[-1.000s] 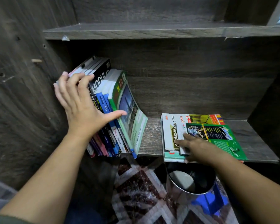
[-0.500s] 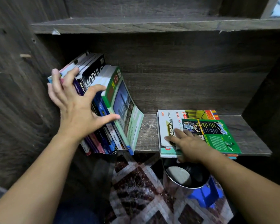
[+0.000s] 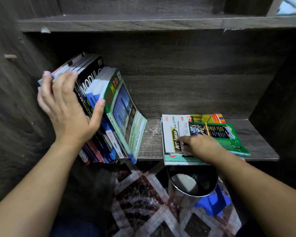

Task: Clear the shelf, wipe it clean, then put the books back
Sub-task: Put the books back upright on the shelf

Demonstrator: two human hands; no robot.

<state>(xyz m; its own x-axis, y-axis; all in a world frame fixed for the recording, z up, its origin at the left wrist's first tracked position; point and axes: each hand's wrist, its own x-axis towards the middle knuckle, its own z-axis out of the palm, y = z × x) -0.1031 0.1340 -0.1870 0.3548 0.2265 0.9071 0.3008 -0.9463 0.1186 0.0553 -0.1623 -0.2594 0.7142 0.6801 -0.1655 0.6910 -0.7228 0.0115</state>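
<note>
A leaning row of books (image 3: pixel 99 103) stands at the left end of the dark wooden shelf (image 3: pixel 152 142), tilted against the left wall. My left hand (image 3: pixel 67 108) wraps around the row, fingers over the top edges, thumb pressed at the green-covered book (image 3: pixel 126 117) on the outside. At the right lies a flat stack of books (image 3: pixel 173 134), with a green booklet (image 3: pixel 217 135) on top. My right hand (image 3: pixel 200 146) rests on that stack, fingers curled at its front edge.
An upper shelf board (image 3: pixel 143 23) runs overhead. Below the shelf, a dark metal bucket (image 3: pixel 191 183) stands on a blue stool (image 3: pixel 212 204) over a patterned floor (image 3: pixel 143 202). The cabinet's side walls close in left and right.
My left hand has shifted from lying flat over the row to gripping it, the thumb now reaching to the green book. My right hand stays on the flat stack.
</note>
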